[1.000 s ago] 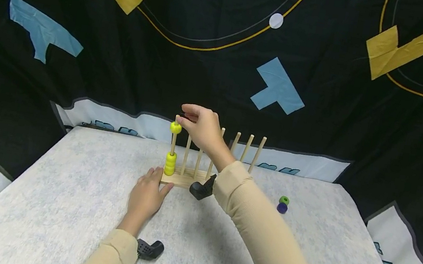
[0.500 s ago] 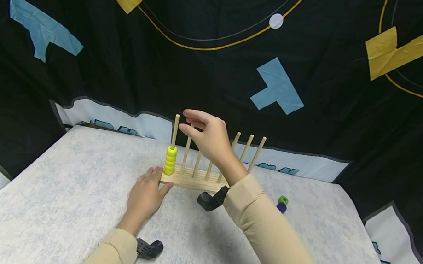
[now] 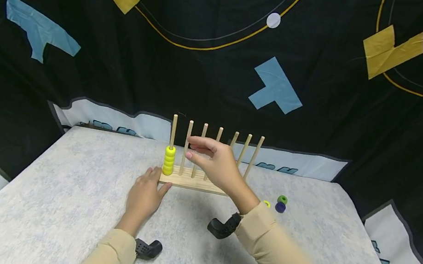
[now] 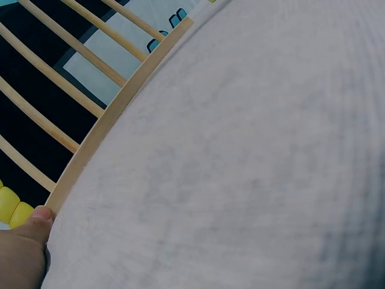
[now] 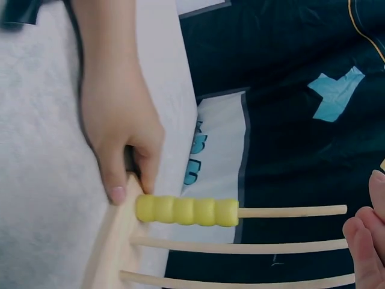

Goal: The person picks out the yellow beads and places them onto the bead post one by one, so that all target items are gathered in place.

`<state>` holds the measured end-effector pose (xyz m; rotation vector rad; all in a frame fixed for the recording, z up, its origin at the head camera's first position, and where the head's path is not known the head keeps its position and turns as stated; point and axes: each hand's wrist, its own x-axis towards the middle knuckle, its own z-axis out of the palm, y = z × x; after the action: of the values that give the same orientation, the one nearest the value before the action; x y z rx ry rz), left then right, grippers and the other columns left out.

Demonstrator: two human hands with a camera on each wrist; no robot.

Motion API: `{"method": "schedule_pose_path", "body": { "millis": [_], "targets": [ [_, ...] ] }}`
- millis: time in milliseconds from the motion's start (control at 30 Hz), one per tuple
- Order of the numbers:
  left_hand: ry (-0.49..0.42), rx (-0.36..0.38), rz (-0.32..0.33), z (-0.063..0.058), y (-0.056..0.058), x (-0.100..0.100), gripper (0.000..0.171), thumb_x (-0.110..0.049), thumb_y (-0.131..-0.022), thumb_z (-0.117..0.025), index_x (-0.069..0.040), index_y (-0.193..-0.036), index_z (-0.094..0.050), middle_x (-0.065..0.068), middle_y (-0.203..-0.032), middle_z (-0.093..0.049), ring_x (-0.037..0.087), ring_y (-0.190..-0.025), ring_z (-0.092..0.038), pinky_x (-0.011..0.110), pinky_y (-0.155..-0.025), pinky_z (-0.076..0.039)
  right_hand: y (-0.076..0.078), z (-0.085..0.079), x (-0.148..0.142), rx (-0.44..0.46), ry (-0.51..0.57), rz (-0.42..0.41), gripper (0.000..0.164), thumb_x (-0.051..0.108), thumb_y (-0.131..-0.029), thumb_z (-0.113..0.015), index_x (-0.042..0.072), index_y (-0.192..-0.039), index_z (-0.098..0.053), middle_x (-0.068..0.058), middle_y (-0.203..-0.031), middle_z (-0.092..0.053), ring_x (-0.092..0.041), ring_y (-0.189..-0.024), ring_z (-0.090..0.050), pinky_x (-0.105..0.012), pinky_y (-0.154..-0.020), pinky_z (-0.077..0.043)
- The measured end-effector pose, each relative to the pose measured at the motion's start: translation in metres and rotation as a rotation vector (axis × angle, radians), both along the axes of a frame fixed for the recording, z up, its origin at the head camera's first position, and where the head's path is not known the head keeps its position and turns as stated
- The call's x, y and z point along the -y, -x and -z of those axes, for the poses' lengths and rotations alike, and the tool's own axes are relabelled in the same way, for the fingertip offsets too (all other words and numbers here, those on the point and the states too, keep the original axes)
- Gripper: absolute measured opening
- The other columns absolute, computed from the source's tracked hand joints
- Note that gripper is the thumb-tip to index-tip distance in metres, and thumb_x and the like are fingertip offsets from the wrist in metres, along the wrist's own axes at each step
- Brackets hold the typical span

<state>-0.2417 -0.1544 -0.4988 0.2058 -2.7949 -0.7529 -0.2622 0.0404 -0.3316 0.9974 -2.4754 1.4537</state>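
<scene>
A wooden peg rack (image 3: 190, 183) stands on the table, a row of upright pegs along its base. Several yellow beads (image 3: 169, 161) are stacked at the bottom of the leftmost peg; the bead stack (image 5: 186, 211) also shows in the right wrist view. My left hand (image 3: 144, 195) grips the left end of the base, thumb at the front and fingers behind, clearest in the right wrist view. In front of the middle pegs hovers my right hand (image 3: 216, 163), its fingers loosely bent and nothing visible between them.
To the right lie a green bead (image 3: 282, 200), a dark blue bead (image 3: 280, 207) and a yellow bead (image 3: 266, 204), the last partly hidden by my right wrist. A black cloth backdrop (image 3: 186, 81) hangs behind the table (image 3: 69, 201).
The yellow bead near the top of the leftmost peg has dropped onto the stack. My right hand has moved away from that peg, right and down. The left hand stays put.
</scene>
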Motion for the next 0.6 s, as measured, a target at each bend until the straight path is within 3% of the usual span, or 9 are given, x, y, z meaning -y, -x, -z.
{"method": "schedule_pose_path", "body": {
  "millis": [233, 600],
  "targets": [
    [0.005, 0.004, 0.007, 0.0, 0.0, 0.0, 0.069, -0.045, -0.098, -0.059, -0.005, -0.151, -0.04, 0.017, -0.155, -0.042, 0.039, -0.146, -0.035, 0.059, -0.116, -0.033, -0.013, 0.021, -0.016, 0.042, -0.024, -0.043, 0.038, 0.019, -0.088, -0.076, 0.01, -0.124, -0.069, -0.002, -0.124, -0.071, -0.016, -0.11, -0.069, -0.023, -0.096, -0.056],
    [0.016, 0.003, 0.014, -0.002, -0.001, 0.0, 0.068, -0.044, -0.099, -0.058, -0.003, -0.15, -0.04, 0.019, -0.155, -0.042, 0.04, -0.146, -0.034, 0.058, -0.117, -0.033, -0.033, 0.043, -0.043, 0.147, -0.123, -0.098, 0.037, 0.021, -0.087, -0.078, 0.011, -0.122, -0.071, -0.004, -0.124, -0.071, -0.02, -0.108, -0.069, -0.031, -0.098, -0.056]
  ]
}}
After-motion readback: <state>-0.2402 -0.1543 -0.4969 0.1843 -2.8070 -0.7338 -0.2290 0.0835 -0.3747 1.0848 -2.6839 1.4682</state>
